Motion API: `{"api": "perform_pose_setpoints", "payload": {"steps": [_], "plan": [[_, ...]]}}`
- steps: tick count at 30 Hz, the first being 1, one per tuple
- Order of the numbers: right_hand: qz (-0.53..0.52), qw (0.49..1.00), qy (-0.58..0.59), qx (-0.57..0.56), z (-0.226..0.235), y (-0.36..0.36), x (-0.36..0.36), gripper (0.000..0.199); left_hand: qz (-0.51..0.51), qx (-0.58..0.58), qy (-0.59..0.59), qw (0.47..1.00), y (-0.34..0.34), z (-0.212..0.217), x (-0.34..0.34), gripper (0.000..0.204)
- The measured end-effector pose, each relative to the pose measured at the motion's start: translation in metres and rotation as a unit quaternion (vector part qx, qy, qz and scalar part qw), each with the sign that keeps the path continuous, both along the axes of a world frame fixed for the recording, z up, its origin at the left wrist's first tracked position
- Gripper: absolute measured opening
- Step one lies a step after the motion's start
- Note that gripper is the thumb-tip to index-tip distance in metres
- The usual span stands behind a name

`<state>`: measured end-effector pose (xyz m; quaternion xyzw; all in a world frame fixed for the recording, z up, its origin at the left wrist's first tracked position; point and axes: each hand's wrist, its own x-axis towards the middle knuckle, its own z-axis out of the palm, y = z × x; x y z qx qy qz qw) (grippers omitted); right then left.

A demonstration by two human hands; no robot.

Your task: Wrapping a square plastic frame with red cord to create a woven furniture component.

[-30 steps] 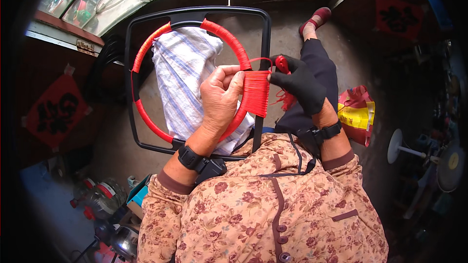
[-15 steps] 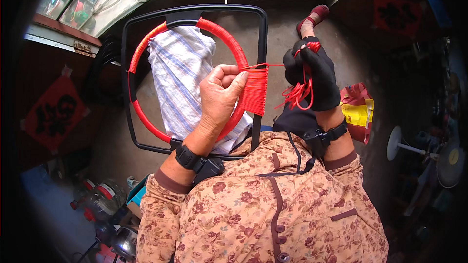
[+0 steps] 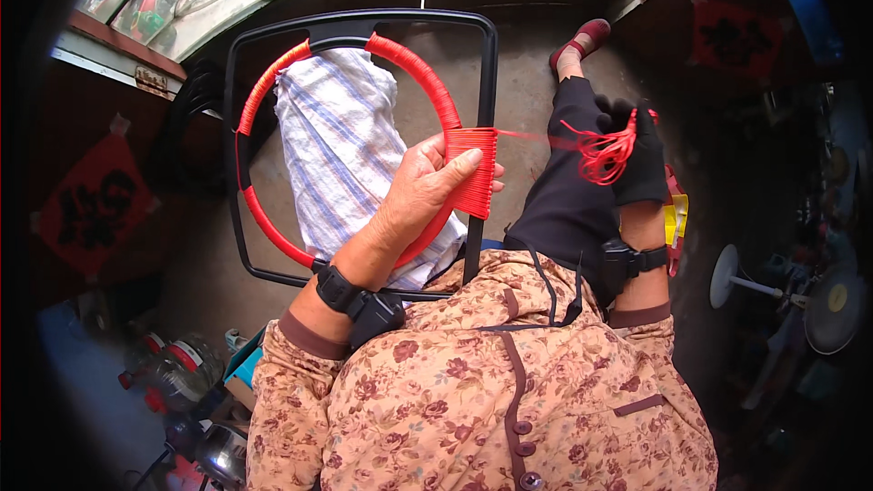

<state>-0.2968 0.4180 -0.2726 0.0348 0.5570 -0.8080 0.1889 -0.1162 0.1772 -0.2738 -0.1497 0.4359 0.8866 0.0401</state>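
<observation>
A black rounded-square frame rests against my lap, with a ring mostly wrapped in red cord inside it. A flat panel of red cord windings joins the ring to the frame's right bar. My bare left hand grips this panel, thumb on top and fingertips showing past its right edge. Out to the right, my black-gloved right hand is closed on a looped bundle of red cord. From the bundle a strand runs left to the panel's top. Its fingers are partly hidden.
A white cloth with blue stripes lies behind the ring. My right leg in dark trousers stretches forward. A red-and-yellow bag and a white fan stand at right; clear plastic bottles at lower left.
My right hand has moved right and turned, drawing the cord bundle away from the frame. My left hand has shifted from pinching at the panel's upper left to gripping across it.
</observation>
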Motion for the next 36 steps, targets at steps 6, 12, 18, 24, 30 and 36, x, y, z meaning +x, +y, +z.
{"api": "perform_pose_setpoints", "payload": {"steps": [6,12,18,24,30,36], "plan": [[-0.009,0.975,0.166,0.147,-0.089,0.115,-0.062,0.028,-0.028,0.000,-0.004,1.000,-0.002,0.006,0.003,0.034],[-0.126,0.979,-0.051,-0.155,-0.104,0.178,-0.097,0.027,-0.029,-0.012,-0.001,0.999,-0.001,0.006,0.005,0.034],[-0.142,0.988,-0.044,-0.042,-0.067,0.147,-0.075,0.027,-0.027,-0.017,0.000,0.999,-0.001,0.011,0.005,0.033],[0.061,0.998,-0.016,-0.020,-0.036,0.109,-0.031,0.031,0.043,-0.028,0.012,0.999,0.001,0.001,0.000,0.031],[0.206,0.968,0.007,0.140,0.008,0.012,0.020,0.032,0.123,-0.070,0.043,0.989,-0.002,-0.006,0.001,0.025],[0.403,0.904,0.082,0.118,0.036,-0.043,0.057,0.028,0.080,-0.045,0.047,0.995,-0.005,0.013,0.009,0.026]]}}
